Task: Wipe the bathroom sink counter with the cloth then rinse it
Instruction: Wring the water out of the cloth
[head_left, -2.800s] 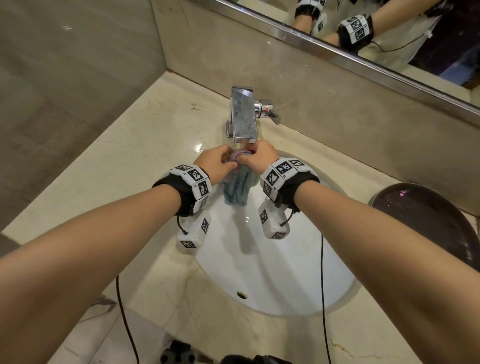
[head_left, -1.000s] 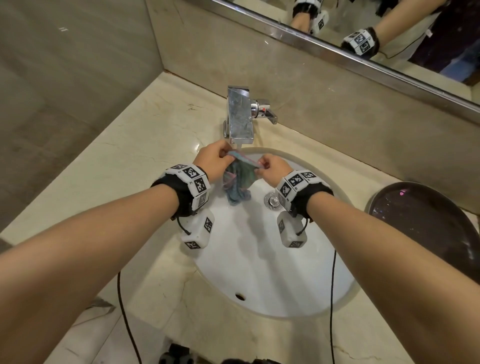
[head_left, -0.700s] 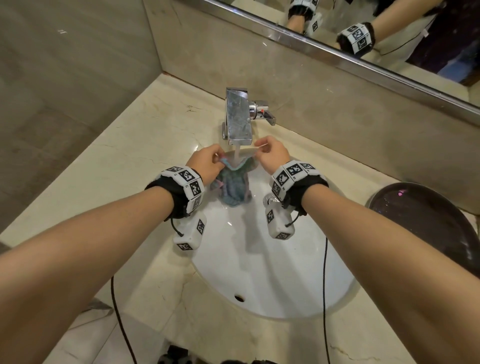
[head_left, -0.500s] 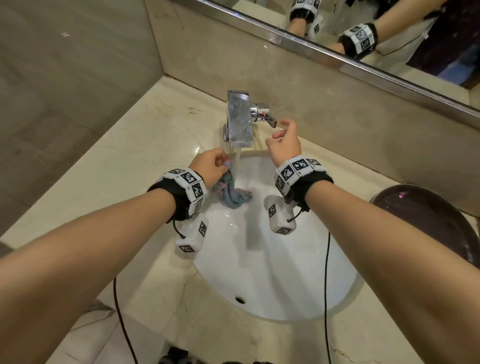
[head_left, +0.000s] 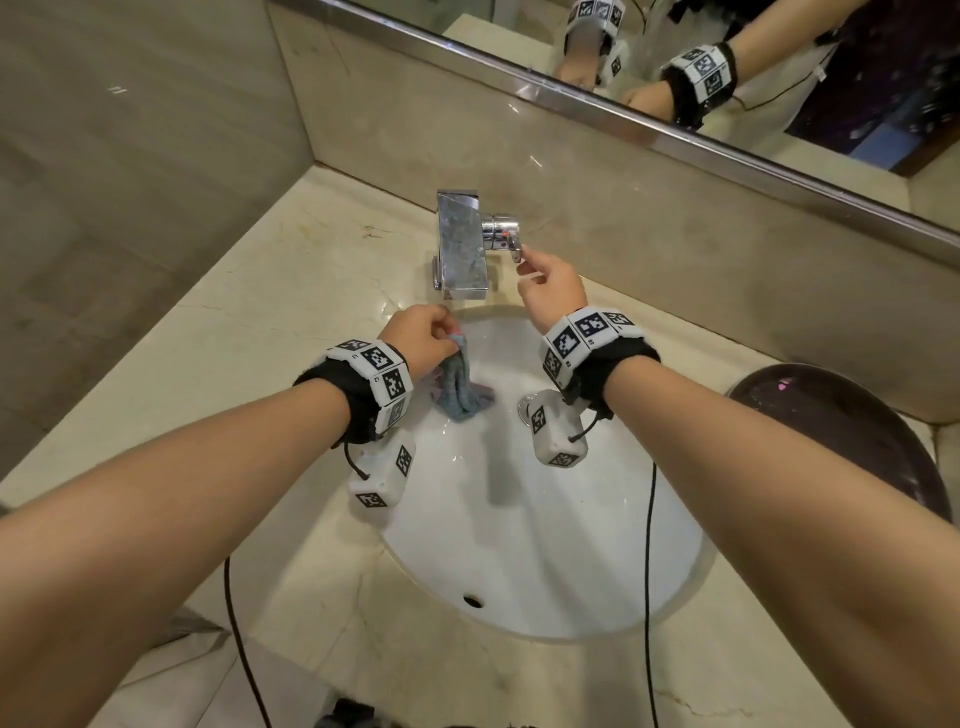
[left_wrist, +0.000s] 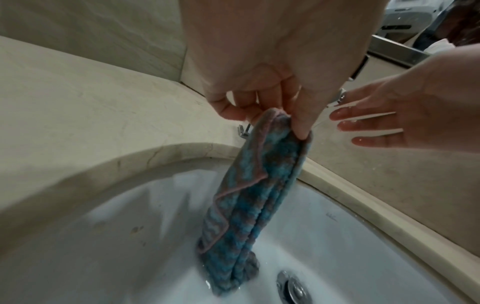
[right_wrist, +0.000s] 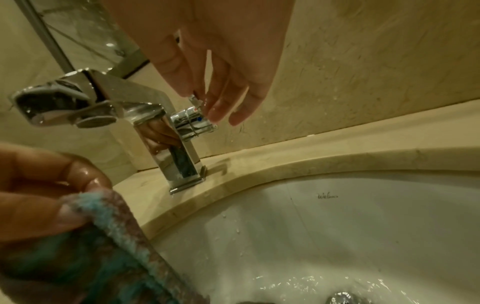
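Observation:
A wet blue and pink cloth (head_left: 460, 387) hangs from my left hand (head_left: 449, 338), which pinches its top edge between thumb and fingers (left_wrist: 301, 123). The cloth (left_wrist: 254, 195) droops into the white sink (head_left: 545, 545), and its lower end touches the basin near the drain (left_wrist: 292, 288). My right hand (head_left: 524, 267) is up at the chrome faucet (head_left: 462, 244), fingers nearly straight. Its fingertips (right_wrist: 215, 111) touch the small lever (right_wrist: 194, 100) on the faucet's right side. No stream shows under the spout (right_wrist: 64, 102). Water ripples around the drain (right_wrist: 340, 299).
The beige marble counter (head_left: 234, 338) wraps around the sink, with a wall at the left and a backsplash and mirror (head_left: 779, 78) behind. A dark round bowl (head_left: 841, 431) sits on the counter at the right. Black cables hang from both wrists over the basin's front.
My right hand let go of the cloth and rose to the faucet lever. The cloth now hangs from my left hand alone, and the stream seen earlier is gone.

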